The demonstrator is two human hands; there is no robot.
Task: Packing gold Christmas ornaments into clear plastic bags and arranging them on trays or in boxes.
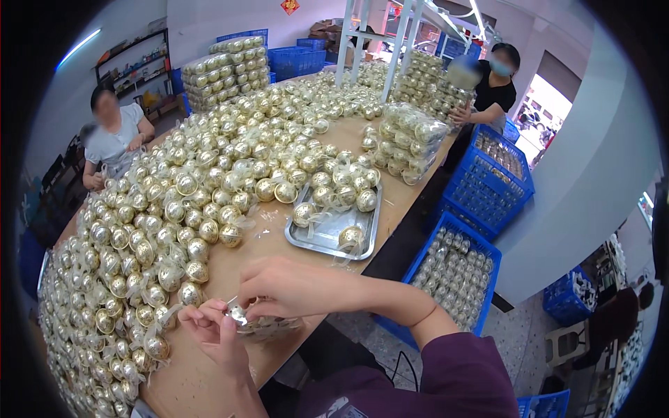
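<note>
Between my hands, over the table's near edge, is a shiny silver ball (237, 315), mostly covered by fingers. My left hand (216, 333) grips it from the left, with the thumb and fingertips closed on it. Over its top, my right hand (289, 287) is closed in a pinch; a thin whitish strip shows by the fingertips, but what they hold is hidden. Just beneath the right hand sits a group of similar balls (275, 327), partly hidden. A metal tray (327, 235) beyond my right hand holds several gold balls with sheer ribbons.
A large heap of gold balls (146, 251) covers the table's left and far side. Bagged stacks (411, 139) stand at the far right. Blue crates (491, 184) of balls are on the floor at right. One co-worker (118, 132) sits left; another (498, 87) handles a stack.
</note>
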